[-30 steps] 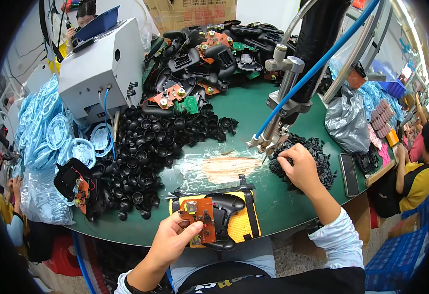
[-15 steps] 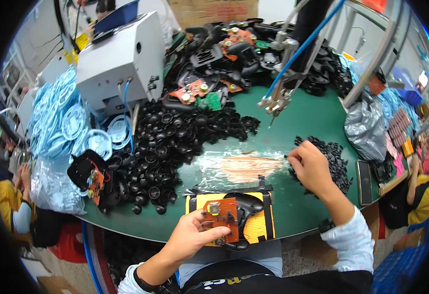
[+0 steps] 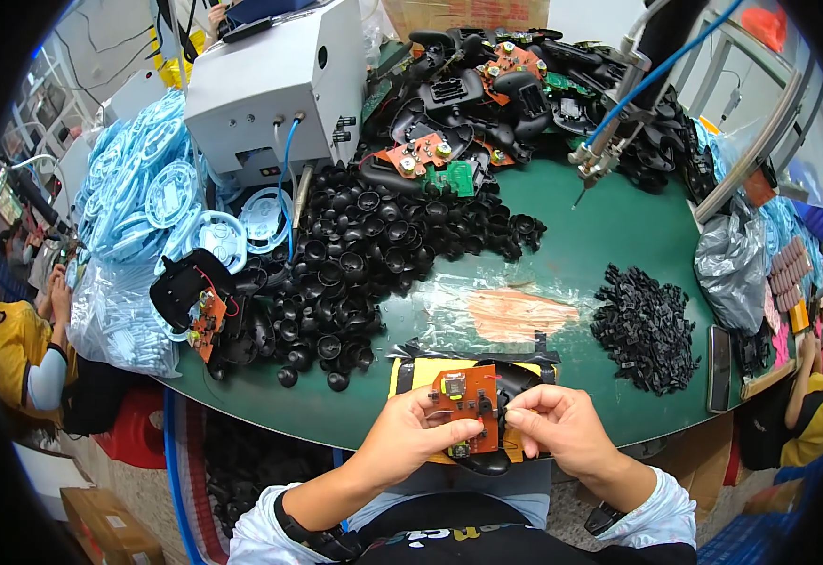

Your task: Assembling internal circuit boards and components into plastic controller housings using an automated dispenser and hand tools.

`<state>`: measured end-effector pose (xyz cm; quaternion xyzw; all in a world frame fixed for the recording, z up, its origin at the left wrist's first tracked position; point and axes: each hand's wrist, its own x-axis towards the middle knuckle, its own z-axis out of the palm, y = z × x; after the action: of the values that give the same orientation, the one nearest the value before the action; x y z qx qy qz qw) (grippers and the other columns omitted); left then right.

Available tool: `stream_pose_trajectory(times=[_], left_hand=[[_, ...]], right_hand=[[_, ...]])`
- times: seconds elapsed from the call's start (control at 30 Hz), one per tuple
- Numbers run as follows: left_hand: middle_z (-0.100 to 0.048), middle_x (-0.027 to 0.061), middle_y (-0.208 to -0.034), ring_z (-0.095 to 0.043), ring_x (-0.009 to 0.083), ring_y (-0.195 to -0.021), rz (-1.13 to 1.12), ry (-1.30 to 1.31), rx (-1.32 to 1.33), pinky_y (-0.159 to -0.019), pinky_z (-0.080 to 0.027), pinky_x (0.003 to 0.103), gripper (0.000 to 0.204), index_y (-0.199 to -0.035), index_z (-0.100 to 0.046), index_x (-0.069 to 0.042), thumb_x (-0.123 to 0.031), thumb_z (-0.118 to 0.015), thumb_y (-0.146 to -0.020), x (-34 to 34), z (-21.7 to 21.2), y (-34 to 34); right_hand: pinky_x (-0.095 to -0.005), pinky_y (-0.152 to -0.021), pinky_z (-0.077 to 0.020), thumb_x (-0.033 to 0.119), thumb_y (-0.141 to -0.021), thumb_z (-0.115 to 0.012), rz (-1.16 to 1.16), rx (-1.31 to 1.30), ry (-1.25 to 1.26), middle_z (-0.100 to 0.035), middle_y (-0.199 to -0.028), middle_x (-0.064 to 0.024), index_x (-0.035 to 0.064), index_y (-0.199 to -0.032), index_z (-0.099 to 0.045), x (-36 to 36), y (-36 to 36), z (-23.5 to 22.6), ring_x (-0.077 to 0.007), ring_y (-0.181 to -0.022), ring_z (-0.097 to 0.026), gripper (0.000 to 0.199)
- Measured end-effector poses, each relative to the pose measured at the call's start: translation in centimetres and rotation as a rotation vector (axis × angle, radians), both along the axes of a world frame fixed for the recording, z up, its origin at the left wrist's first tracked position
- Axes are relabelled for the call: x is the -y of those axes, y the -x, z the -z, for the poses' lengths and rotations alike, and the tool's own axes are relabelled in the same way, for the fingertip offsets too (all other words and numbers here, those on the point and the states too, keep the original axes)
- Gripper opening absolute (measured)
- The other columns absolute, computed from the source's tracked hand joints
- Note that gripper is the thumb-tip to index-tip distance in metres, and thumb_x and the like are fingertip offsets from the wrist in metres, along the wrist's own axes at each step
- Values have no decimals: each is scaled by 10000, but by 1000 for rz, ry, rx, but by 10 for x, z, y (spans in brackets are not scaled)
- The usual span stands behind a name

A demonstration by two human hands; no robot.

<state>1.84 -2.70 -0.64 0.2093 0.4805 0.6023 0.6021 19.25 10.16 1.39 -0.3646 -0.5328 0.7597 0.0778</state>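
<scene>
An orange-brown circuit board (image 3: 483, 381) is gripped along its left side by my left hand (image 3: 409, 435), thumb across its front. Behind and below it lies a black game-controller shell half (image 3: 517, 379), partly covered by the board and my fingers. The shell rests on a yellow pad (image 3: 406, 379) with black tape strips. My right hand (image 3: 569, 429) is closed in a pinch at the board's right edge; what sits between its fingertips is too small to make out. Beyond that hand lies a heap of small black plastic parts (image 3: 647, 330).
Black dome-shaped caps (image 3: 355, 254) are heaped left of the pad. Controller shells (image 3: 454, 94) with boards pile up at the back. A machine's thin tip (image 3: 577, 200) hangs over the green table (image 3: 543, 217). A grey box machine (image 3: 265, 94) and light-blue plastic rings (image 3: 138, 202) stand left.
My right hand has come from the heap of small black parts to the board's right edge. My left hand still holds the board. The whole view has shifted.
</scene>
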Motion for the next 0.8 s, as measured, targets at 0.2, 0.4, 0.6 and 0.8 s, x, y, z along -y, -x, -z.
stream_pose_trajectory(times=[0.2, 0.4, 0.6, 0.8], left_hand=[[-662, 79, -1138, -624, 151, -1042, 21, -26, -42, -949, -495, 325, 366, -1224, -590, 0, -66, -702, -882, 1, 5, -1], [-673, 84, -1109, -629, 142, -1022, 1, -90, -153, -910, -506, 305, 364, -1220, -586, 22, -70, -698, -886, 4, 7, -7], [-690, 91, -1046, -643, 129, -953, 4, -119, -229, -791, -521, 277, 357, -1212, -586, 14, -107, -695, -894, 2, 1, -10], [-705, 82, -938, -651, 112, -832, 162, -41, -380, -698, -525, 254, 357, -1198, -581, 23, -144, -687, -901, -5, -10, 3]], right_hand=[[-204, -523, -455, 90, -911, -676, 75, -55, 77, -652, -801, -39, -41, -994, -654, 6, 0, 6, -59, -582, -547, 157], [-196, -499, -436, 71, -902, -681, 79, -79, 14, -662, -815, -57, -42, -975, -652, 10, -3, 9, -60, -563, -538, 137], [-189, -457, -417, 59, -900, -678, 181, -132, 99, -665, -811, -64, -40, -944, -655, 17, -5, 11, -59, -512, -521, 110], [-177, -446, -409, 32, -890, -678, 87, -129, -145, -660, -821, -69, -53, -914, -663, 16, -5, 11, -57, -511, -531, 90]])
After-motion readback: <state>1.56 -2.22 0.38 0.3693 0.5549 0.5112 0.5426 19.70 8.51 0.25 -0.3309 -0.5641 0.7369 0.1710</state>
